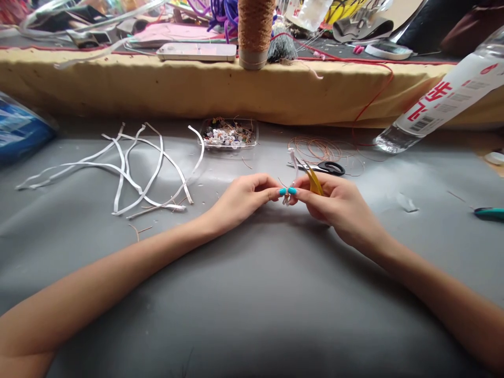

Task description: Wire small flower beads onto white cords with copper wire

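The fingertips of my left hand and my right hand meet, pinching one end of a white cord between the thumbs and forefingers. A thin brown wire sticks up beside the left fingertips. Tucked in my right hand is a yellow pair of tweezers, its metal points slanting up to the left. Black-handled scissors lie just behind that hand, next to a loose coil of copper-coloured wire. My fingers hide most of the pinched end.
Several white flat cords lie tangled at left. A clear box of small beads stands behind my hands. At right are a leaning water bottle and a teal-handled tool. A cluttered raised shelf runs across the back.
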